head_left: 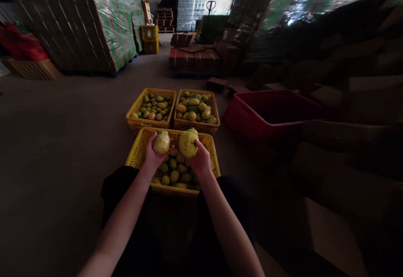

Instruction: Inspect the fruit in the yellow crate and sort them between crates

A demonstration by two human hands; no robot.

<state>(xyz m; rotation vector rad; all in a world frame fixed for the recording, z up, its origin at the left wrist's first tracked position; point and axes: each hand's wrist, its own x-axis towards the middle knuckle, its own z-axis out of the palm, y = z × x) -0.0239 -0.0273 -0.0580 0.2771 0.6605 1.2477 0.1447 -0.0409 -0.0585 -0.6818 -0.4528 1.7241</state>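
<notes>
My left hand [153, 153] is closed round a pale yellow-green, rounded fruit [161, 142]. Beside it, my right hand [200, 158] grips a larger, lumpy yellow-green fruit [188, 142] with small dark spots. I cannot tell what kind of fruit either is. Both are held up, a short gap apart, over the near yellow crate [135, 153]. Inside that crate lie several green and yellow oval fruits [174, 176], partly hidden by my hands and forearms. The crate stands between my knees.
Two more yellow crates, left [151, 123] and right [197, 125], hold similar fruit just beyond. A red bin [252, 117] stands to the right, near scattered cardboard. Wrapped stacks [110, 21] rise at left and right. Farther back are flattened cartons [195, 61] and a person by yellow boxes [150, 40].
</notes>
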